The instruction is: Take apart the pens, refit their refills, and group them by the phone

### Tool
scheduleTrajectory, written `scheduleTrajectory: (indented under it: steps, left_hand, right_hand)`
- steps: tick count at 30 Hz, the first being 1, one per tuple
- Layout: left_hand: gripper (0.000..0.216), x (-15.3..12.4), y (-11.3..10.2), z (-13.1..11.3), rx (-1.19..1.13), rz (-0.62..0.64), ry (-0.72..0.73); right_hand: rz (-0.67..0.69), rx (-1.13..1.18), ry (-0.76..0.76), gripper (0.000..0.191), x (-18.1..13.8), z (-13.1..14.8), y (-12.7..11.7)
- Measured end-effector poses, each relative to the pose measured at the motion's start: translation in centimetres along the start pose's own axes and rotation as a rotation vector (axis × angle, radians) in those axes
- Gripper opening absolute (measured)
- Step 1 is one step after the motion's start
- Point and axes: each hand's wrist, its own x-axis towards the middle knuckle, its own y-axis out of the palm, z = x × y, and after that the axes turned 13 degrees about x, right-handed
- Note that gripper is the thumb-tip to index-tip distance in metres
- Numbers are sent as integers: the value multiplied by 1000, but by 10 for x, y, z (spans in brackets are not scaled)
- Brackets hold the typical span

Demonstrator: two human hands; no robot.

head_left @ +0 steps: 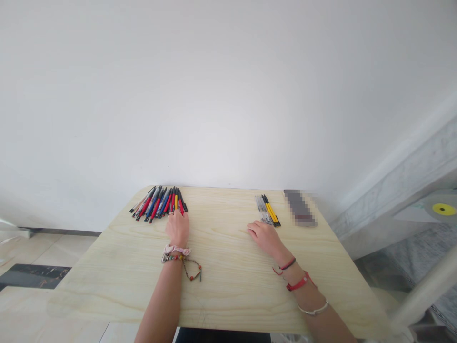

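My left hand [177, 227] reaches into a bundle of pens [153, 204] at the back left of the table. Its fingers are closed at the lower end of a yellow pen [176, 199]; the fingertips are partly hidden. Red, blue and clear pens with dark ends lie side by side around it. On the right, my right hand [266, 236] rests on the tabletop, fingers loosely bent and nothing visible in them. Just beyond it lie several clear pens [262, 209] and, beside these, yellow pens with black ends [271, 210].
A blurred dark, flat phone-like object [300, 207] lies right of the yellow pens. The light wooden table [221, 267] stands against a white wall [228, 95]. At the far right are a slanted marble-like ledge [410, 176] and a pale rail [428, 286].
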Motion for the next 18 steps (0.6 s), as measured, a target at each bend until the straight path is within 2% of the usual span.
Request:
scheduleTrajectory:
  steps: [7, 11, 13, 16, 18]
  left_hand:
    - [31, -2, -4, 2, -50, 8, -47]
    - [29, 3, -3, 4, -206, 24, -56]
    - [29, 6, 0, 4, -433, 134, -18]
    - [32, 4, 2, -1, -884, 425, 76]
    - [37, -3, 4, -8, -1044, 617, 204]
  right_hand:
    - [9, 39, -26, 16, 1, 2, 0]
    - [-4, 56, -56, 17, 0, 2, 1]
    - [-9, 66, -65, 18, 0, 2, 2]
    - [-14, 90, -72, 17, 0, 2, 4]
    - [-23, 117, -65, 17, 1, 2, 4]
